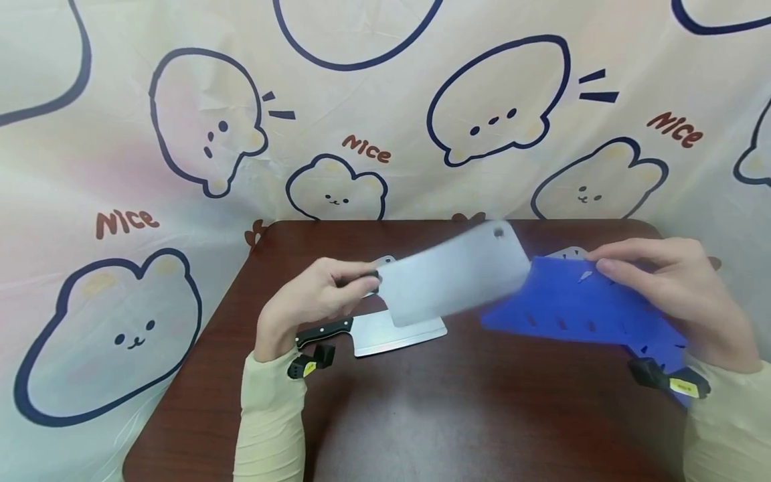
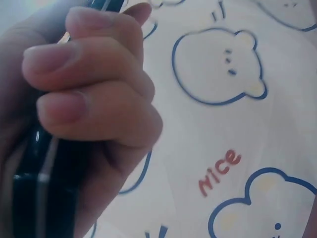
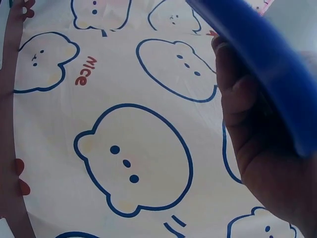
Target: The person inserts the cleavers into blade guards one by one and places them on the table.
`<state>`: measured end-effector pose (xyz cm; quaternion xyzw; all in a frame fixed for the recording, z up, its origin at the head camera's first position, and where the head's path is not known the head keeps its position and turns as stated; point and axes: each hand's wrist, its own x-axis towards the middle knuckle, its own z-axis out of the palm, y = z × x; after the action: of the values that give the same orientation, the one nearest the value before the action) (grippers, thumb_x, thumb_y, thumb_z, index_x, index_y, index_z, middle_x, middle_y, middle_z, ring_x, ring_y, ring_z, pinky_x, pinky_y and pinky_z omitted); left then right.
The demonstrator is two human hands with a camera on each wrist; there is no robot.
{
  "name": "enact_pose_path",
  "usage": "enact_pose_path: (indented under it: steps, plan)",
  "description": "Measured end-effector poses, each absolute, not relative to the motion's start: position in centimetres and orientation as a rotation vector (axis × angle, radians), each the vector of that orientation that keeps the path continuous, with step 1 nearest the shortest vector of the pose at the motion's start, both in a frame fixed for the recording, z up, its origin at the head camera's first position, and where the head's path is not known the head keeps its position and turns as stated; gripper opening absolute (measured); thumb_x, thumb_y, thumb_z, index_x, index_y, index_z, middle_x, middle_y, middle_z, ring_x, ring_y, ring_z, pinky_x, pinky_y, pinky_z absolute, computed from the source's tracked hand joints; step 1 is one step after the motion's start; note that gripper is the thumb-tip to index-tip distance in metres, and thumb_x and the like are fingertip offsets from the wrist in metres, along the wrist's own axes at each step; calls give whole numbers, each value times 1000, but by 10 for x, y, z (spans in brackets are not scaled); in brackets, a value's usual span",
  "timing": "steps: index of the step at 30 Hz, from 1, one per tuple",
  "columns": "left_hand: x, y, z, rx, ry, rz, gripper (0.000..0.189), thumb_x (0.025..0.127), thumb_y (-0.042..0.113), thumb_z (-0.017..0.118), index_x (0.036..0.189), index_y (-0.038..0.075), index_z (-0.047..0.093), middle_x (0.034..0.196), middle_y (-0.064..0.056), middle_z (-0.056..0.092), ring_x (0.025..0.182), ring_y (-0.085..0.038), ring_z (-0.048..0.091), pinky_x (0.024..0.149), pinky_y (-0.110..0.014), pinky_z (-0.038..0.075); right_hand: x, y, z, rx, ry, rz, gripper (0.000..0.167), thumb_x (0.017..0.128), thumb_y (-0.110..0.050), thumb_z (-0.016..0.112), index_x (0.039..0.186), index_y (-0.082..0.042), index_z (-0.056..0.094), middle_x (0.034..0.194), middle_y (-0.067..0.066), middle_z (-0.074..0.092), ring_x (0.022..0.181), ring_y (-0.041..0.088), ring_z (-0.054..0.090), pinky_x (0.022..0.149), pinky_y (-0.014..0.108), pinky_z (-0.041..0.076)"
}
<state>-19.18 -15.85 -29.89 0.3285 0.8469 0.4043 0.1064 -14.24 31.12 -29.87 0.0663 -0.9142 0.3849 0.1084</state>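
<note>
My left hand (image 1: 319,294) grips the black handle of a cleaver (image 1: 452,274), its fingers curled round the handle in the left wrist view. The broad blade is raised above the table and points right, with a hole near its far upper corner. Below it, a second cleaver (image 1: 397,333) lies on the table, its black riveted handle partly behind my left wrist. My right hand (image 1: 674,281) pinches the upper edge of a flat blue piece (image 1: 560,301) with a row of small dark slots. In the right wrist view this blue piece covers part of the hand.
Behind the blue piece shows the rounded edge of a grey item (image 1: 567,253) with small dark marks. Another pale item (image 1: 387,260) is partly hidden behind the raised blade. The dark brown table (image 1: 458,402) ends at a printed cloth (image 1: 409,100) at the back and left.
</note>
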Motion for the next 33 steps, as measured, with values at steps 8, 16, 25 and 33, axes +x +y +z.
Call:
enact_pose_path:
  steps: [8, 16, 25, 33]
  plan:
    - [-176, -167, -291, 1018, 2513, 996, 24, 93, 31, 66, 116, 26, 72, 87, 5, 70, 60, -9, 55, 56, -24, 46, -142, 306, -300, 213, -2715, 1177, 25, 91, -24, 69, 114, -13, 73, 99, -21, 71, 82, 6, 69, 65, 23, 56]
    - [-168, -164, -291, 1191, 2503, 802, 29, 94, 30, 65, 121, 21, 70, 82, 12, 65, 62, -2, 52, 57, -21, 44, -141, 296, -303, 444, -2651, 1097, 19, 88, -10, 71, 106, -16, 76, 98, -12, 74, 86, 5, 69, 72, 18, 53]
    - [-172, -169, -293, 1247, 2528, 900, 14, 96, 33, 63, 108, 28, 68, 72, 14, 56, 61, -3, 52, 57, -21, 45, -133, 301, -299, 324, -2508, 1274, 23, 92, -7, 65, 115, -8, 69, 108, -4, 70, 87, 5, 68, 70, 19, 56]
    - [-183, -176, -298, 1274, 2505, 1017, 10, 98, 24, 61, 105, 23, 67, 68, 10, 51, 62, -7, 54, 57, -24, 45, -133, 295, -294, 275, -2468, 1297, 44, 94, -8, 62, 137, -14, 54, 129, -5, 52, 92, -1, 63, 61, 21, 56]
